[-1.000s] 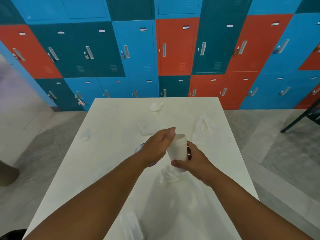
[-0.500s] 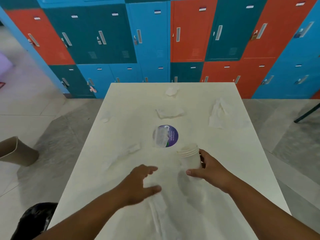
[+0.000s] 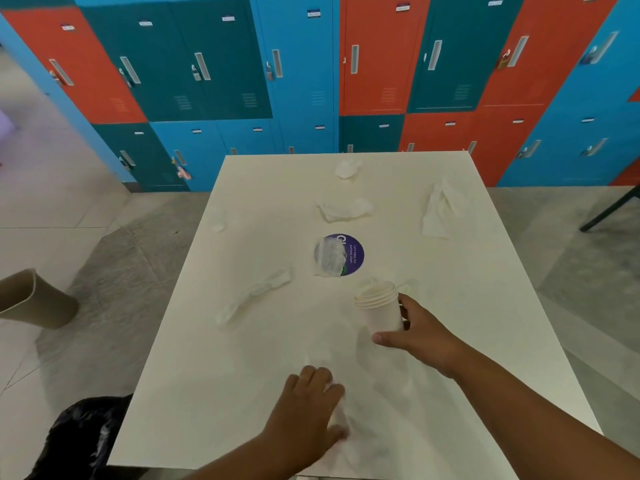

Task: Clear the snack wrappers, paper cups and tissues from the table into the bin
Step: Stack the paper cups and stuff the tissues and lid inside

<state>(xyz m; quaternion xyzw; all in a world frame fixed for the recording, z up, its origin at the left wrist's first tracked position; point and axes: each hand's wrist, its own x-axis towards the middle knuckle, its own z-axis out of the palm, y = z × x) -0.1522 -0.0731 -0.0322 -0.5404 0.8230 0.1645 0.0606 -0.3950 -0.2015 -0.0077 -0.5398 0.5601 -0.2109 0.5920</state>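
Right grip [image 3: 420, 332] around stacked cups [image 3: 379, 308], mid-table [image 3: 214, 393].

Coloured lockers [image 3: 301, 64], grey tiled floor [image 3: 69, 209]

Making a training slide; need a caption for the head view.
Right hand grips stacked paper cups; left hand presses a tissue on the littered table.

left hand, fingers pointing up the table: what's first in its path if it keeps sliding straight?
Likely bare white table at first; the left hand points roughly toward the purple round sticker with its clear crumpled wrapper. The exact line is uncertain.
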